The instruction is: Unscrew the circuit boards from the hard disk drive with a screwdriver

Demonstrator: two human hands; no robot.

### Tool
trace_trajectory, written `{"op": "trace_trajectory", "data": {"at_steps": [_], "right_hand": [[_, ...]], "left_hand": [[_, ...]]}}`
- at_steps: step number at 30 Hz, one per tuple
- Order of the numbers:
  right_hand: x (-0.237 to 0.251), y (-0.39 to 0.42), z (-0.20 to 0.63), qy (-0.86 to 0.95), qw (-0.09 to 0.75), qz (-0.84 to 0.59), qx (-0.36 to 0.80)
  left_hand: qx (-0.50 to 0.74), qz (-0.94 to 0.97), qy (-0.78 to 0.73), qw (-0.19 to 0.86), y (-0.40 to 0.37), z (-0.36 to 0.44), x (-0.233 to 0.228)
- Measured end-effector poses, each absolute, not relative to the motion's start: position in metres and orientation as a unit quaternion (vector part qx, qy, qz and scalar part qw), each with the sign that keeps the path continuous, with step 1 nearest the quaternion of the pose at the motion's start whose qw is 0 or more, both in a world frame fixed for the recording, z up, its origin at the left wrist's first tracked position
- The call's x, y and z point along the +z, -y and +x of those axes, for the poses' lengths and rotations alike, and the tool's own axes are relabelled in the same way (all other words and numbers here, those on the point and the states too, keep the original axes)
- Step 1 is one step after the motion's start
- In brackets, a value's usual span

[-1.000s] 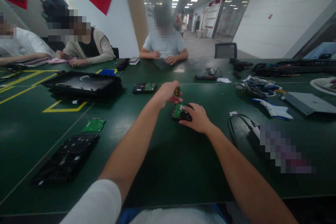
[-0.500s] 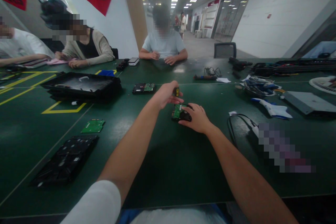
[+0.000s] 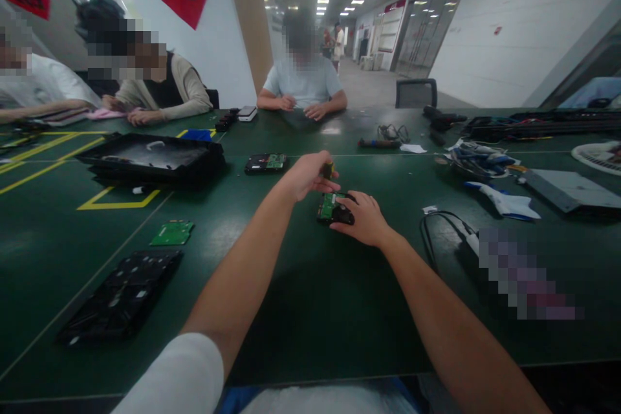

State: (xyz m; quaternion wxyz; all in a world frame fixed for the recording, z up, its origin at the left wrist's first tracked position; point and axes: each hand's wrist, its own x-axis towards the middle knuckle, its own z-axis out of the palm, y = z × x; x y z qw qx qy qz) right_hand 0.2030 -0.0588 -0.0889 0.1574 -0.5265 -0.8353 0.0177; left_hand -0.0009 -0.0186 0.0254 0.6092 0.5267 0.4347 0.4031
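Observation:
In the middle of the head view a hard drive (image 3: 328, 208) lies on the table, its green circuit board facing up. My right hand (image 3: 365, 217) grips the drive from the right, fingers over its far edge and thumb along the near one. Just above the drive's far side, my left hand (image 3: 309, 176) is closed around a screwdriver with a yellow and black handle (image 3: 328, 170). The handle stands roughly upright; I cannot make out its tip. Farther left sits another hard drive (image 3: 266, 163), with part of a green board showing.
To the left are a black tray (image 3: 155, 162), a loose green circuit board (image 3: 172, 233) and a black plastic panel (image 3: 121, 294). On the right lie a cable (image 3: 427, 239), a glove (image 3: 507, 200) and a grey metal box (image 3: 572, 187). A co-worker (image 3: 301, 87) sits opposite.
The screwdriver handle has turned and tilted slightly in my left hand. My right hand and the hard drive under it stay in place.

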Motion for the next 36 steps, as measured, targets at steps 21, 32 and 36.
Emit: {"op": "trace_trajectory", "data": {"at_steps": [21, 32, 36], "right_hand": [[-0.0878, 0.0596, 0.2029, 0.836, 0.156, -0.525, 0.018], [-0.0884, 0.0580, 0.2035, 0.836, 0.157, -0.526, 0.019], [-0.0898, 0.0573, 0.2035, 0.837, 0.159, -0.523, 0.018]], "left_hand": [[0.402, 0.568, -0.440, 0.568, 0.0126, -0.0100, 0.0223], [0.409, 0.609, -0.470, 0.491, 0.0095, -0.0104, 0.0220], [0.406, 0.638, -0.475, 0.450, 0.0098, -0.0095, 0.0217]]}}
